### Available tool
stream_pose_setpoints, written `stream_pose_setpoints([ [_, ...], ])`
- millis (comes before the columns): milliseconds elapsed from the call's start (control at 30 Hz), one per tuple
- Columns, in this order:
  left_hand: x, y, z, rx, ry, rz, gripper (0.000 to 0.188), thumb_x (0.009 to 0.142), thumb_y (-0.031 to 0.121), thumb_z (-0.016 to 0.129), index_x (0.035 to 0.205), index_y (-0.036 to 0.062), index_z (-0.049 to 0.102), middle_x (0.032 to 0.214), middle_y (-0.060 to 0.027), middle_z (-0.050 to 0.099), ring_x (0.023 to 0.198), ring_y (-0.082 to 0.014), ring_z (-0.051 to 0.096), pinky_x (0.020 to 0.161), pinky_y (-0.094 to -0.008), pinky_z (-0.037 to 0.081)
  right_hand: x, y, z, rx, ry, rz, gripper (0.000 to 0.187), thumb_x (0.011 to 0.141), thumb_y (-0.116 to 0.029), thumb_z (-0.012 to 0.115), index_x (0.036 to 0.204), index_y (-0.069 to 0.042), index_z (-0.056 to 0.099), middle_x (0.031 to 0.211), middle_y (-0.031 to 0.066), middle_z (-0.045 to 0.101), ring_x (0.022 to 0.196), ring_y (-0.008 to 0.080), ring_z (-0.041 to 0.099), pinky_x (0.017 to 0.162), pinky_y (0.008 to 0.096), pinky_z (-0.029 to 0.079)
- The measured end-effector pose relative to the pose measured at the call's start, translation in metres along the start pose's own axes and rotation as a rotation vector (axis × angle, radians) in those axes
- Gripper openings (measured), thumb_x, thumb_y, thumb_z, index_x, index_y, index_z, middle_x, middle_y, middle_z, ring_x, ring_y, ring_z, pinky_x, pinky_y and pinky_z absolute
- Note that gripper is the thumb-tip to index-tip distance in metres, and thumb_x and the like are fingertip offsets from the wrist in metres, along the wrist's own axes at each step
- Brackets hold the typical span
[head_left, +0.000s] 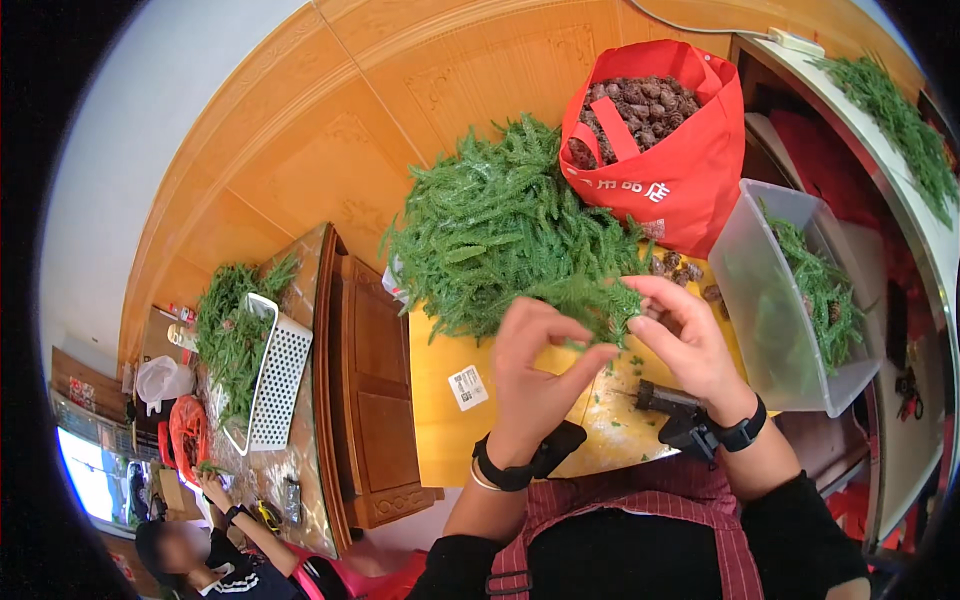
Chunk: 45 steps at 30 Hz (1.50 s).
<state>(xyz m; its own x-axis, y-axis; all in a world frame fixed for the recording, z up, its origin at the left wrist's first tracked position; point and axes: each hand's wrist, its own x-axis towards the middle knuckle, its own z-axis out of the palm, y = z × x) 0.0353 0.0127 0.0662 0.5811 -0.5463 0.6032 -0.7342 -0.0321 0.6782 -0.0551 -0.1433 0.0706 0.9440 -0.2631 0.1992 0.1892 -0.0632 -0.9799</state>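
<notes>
In my right hand (pixel 685 335) a green needle-leaved sprig (pixel 615 312), artificial pine by its look, is pinched between thumb and fingertips. My left hand (pixel 535 365) is just left of it, with thumb and forefinger curved and apart; nothing shows held between them. Behind both hands rises a big heap of similar green sprigs (pixel 490 225). Both hands are over a yellow table (pixel 445 430), where green bits are scattered. Beyond my right hand, several small brown pine cones (pixel 690 270) lie at the foot of a red bag (pixel 690 190).
Brown cones (pixel 650 105) fill the red bag. At right stands a clear plastic bin (pixel 770 330) with green sprigs in it. A white label (pixel 467 388) lies on the table. At left, a person (pixel 230 550) works at another table with a white perforated basket (pixel 278 385).
</notes>
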Motion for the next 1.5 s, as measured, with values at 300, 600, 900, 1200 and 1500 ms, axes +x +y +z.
stream_pose_setpoints([
  [300, 0.009, 0.009, 0.004, -0.162, 0.014, -0.154, 0.029, 0.071, -0.002, 0.066, 0.099, 0.0017, 0.057, 0.094, -0.0068, 0.056, 0.088, -0.0156, 0.055, 0.077, -0.0254, 0.043, -0.001, -0.002, 0.004, 0.161, -0.021, 0.017, 0.03, 0.088, -0.006, 0.039, 0.115, 0.0, 0.05, 0.107, 0.0047, 0.054, 0.098, 0.0107, 0.049, 0.087, 0.0263, 0.038],
  [600, 0.006, 0.001, 0.006, -0.223, 0.017, -0.162, 0.022, 0.072, -0.006, 0.063, 0.092, 0.0004, 0.057, 0.091, -0.0056, 0.054, 0.086, -0.013, 0.054, 0.076, -0.0239, 0.043, -0.003, -0.005, 0.005, 0.098, -0.004, -0.009, 0.036, 0.076, -0.008, 0.061, 0.11, -0.002, 0.05, 0.093, -0.0005, 0.049, 0.092, 0.005, 0.043, 0.079, 0.019, 0.036],
  [900, 0.005, 0.002, 0.005, -0.229, 0.008, -0.141, 0.023, 0.069, -0.009, 0.064, 0.087, 0.0012, 0.053, 0.09, -0.0048, 0.05, 0.082, -0.0113, 0.052, 0.074, -0.0218, 0.042, -0.003, -0.002, 0.005, 0.026, 0.028, -0.093, 0.03, 0.074, -0.001, 0.06, 0.102, -0.002, 0.05, 0.096, 0.0016, 0.051, 0.092, 0.0078, 0.046, 0.081, 0.0228, 0.038],
  [1200, 0.003, 0.0, 0.006, -0.216, 0.033, -0.078, 0.026, 0.067, -0.01, 0.066, 0.086, 0.0019, 0.052, 0.091, -0.005, 0.048, 0.083, -0.0117, 0.05, 0.074, -0.0216, 0.041, -0.004, 0.0, 0.006, 0.089, 0.04, -0.062, 0.022, 0.077, 0.0, 0.058, 0.097, -0.002, 0.049, 0.094, 0.0025, 0.052, 0.091, 0.0096, 0.049, 0.083, 0.0242, 0.038],
  [1500, 0.001, 0.0, 0.008, -0.177, 0.057, -0.029, 0.028, 0.063, -0.008, 0.069, 0.082, 0.0031, 0.051, 0.085, -0.0059, 0.049, 0.079, -0.0148, 0.048, 0.069, -0.0239, 0.04, 0.001, 0.005, 0.008, -0.002, 0.13, -0.222, 0.022, 0.077, 0.001, 0.057, 0.096, -0.004, 0.048, 0.098, 0.0049, 0.051, 0.092, 0.0108, 0.048, 0.083, 0.0245, 0.037],
])
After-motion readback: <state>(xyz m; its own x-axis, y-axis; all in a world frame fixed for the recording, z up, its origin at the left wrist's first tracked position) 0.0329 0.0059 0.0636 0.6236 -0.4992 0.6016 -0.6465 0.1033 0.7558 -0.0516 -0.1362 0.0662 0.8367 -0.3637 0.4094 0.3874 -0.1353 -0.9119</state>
